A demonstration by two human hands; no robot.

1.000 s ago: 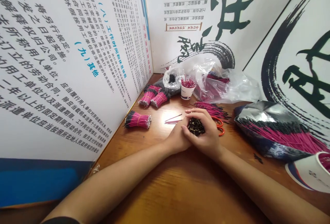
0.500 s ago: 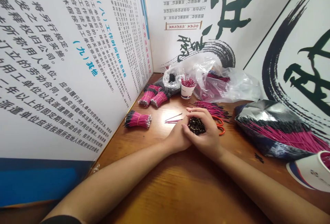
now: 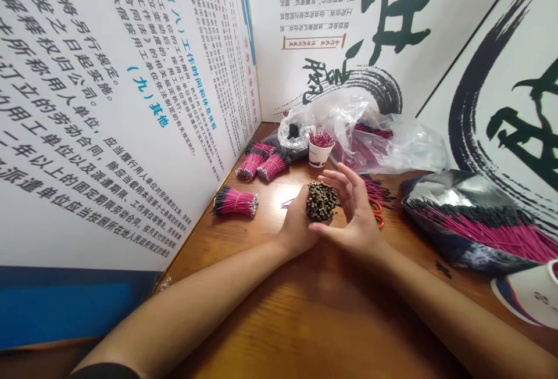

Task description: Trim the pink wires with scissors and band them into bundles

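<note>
A bundle of wires [image 3: 322, 201] is gripped in my left hand [image 3: 297, 222], its black ends with small brass-coloured terminals facing me. The rest of its length is hidden behind the ends and my fingers. Close on the right side of the bundle, my right hand [image 3: 355, 213] is curved with its fingers apart; its thumb reaches to the lower edge of the bundle, and whether it touches I cannot tell. Behind my right hand are orange-handled scissors [image 3: 377, 214] and a pile of loose pink and black wires [image 3: 378, 188].
Banded bundles of pink wires [image 3: 236, 201] lie at left. A paper cup [image 3: 319, 156] of wires stands at the back, beside clear plastic bags [image 3: 418, 149]. At right are an open bag of wires [image 3: 475, 228] and a larger paper cup [image 3: 525, 295]. Printed panels [image 3: 209, 77] border the wooden table [image 3: 261, 321].
My right hand has opened and moved away from around the bundle, leaving it in my left hand. The bundle's ends have shifted slightly left and up and are more exposed.
</note>
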